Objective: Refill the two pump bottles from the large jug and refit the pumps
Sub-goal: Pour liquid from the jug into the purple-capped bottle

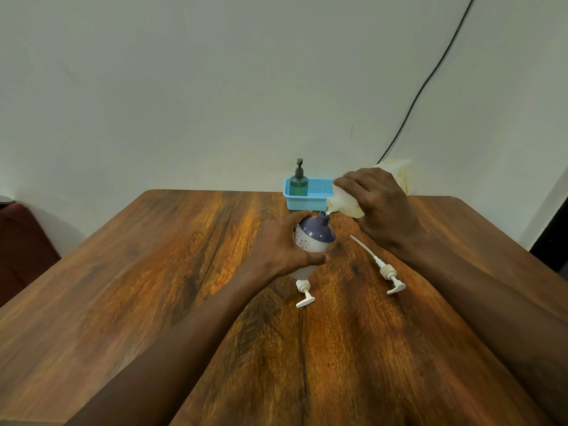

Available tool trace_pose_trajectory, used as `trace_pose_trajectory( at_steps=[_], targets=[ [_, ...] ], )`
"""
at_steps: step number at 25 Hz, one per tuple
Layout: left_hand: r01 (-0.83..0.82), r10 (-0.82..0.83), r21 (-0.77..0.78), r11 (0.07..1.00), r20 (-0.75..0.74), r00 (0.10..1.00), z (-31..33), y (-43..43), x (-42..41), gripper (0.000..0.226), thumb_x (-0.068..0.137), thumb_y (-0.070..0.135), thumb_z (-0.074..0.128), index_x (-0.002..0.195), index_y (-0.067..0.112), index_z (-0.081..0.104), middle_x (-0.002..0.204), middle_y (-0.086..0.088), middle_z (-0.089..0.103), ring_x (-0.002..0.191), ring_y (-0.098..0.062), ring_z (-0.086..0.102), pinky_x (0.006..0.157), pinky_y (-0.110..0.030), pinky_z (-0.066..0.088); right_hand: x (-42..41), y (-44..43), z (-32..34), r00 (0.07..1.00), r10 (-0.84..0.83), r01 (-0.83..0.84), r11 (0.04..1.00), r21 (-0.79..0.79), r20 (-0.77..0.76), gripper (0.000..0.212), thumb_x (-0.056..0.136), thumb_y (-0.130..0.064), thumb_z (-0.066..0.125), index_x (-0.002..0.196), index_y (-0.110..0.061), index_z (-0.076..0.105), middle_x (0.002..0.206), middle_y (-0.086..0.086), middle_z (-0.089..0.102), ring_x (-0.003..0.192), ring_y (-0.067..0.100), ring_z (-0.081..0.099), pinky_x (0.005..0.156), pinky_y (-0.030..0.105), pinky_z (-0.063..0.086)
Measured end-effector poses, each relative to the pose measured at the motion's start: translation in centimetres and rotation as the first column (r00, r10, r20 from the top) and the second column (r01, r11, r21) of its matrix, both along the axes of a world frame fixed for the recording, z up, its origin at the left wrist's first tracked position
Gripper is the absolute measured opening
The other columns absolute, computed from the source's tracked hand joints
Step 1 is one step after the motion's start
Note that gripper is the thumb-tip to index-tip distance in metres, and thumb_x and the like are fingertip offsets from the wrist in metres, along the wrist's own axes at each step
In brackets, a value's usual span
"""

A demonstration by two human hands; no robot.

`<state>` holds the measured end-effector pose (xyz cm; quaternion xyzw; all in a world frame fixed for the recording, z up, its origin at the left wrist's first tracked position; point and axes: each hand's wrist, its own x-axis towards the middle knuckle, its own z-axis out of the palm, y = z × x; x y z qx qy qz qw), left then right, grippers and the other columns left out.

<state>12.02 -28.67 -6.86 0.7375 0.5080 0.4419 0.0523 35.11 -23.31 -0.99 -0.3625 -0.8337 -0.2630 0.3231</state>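
My left hand point(281, 242) grips a purple-and-white pump bottle point(315, 238) with its neck open, standing on the wooden table point(153, 287). My right hand point(376, 199) holds the large pale jug point(347, 204) tilted, its spout right over the bottle's neck. One white pump point(388, 273) with a long dip tube lies to the right of the bottle. A second white pump point(304, 293) lies in front of the bottle, its tube hidden behind the bottle. A green pump bottle point(298, 181) with its dark pump fitted stands in a blue basket point(313, 198).
The blue basket sits at the table's far edge against a pale wall. A black cable point(430, 78) runs down the wall behind the jug. A dark red seat point(21, 241) shows at the left, below the table level.
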Motion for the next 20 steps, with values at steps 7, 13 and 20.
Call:
trace_pose_trajectory(
  at_steps=[7, 13, 20],
  targets=[
    [-0.001, 0.001, -0.005, 1.000, -0.009, 1.000, 0.12, -0.12, 0.10, 0.098, 0.057, 0.071, 0.083, 0.139, 0.022, 0.063, 0.124, 0.006, 0.074, 0.103, -0.006, 0.070, 0.088, -0.033, 0.061, 0.12, -0.22, -0.03, 1.000, 0.012, -0.012, 1.000, 0.014, 0.016, 0.069, 0.068, -0.007, 0.089, 0.132, -0.010, 0.064, 0.130, 0.015, 0.066, 0.119, 0.036, 0.059, 0.106, 0.048, 0.046],
    [0.007, -0.007, -0.004, 1.000, -0.023, 1.000, -0.02, -0.19, 0.12, 0.098, 0.058, 0.069, 0.085, 0.140, 0.022, 0.063, 0.125, 0.005, 0.074, 0.103, -0.006, 0.070, 0.089, -0.033, 0.061, 0.08, -0.35, -0.01, 0.999, 0.006, -0.007, 1.000, 0.021, 0.045, 0.071, 0.065, -0.005, 0.091, 0.131, -0.011, 0.064, 0.129, 0.015, 0.066, 0.118, 0.036, 0.059, 0.106, 0.049, 0.046],
    [0.013, -0.013, 0.001, 1.000, -0.022, 1.000, -0.18, -0.17, -0.06, 0.097, 0.059, 0.069, 0.085, 0.140, 0.020, 0.063, 0.126, 0.004, 0.074, 0.103, -0.006, 0.070, 0.088, -0.031, 0.061, -0.11, -0.62, 0.04, 0.997, 0.020, -0.024, 0.999, 0.048, 0.081, 0.071, 0.066, -0.001, 0.090, 0.131, -0.010, 0.063, 0.129, 0.017, 0.066, 0.120, 0.038, 0.059, 0.108, 0.049, 0.045]
  ],
)
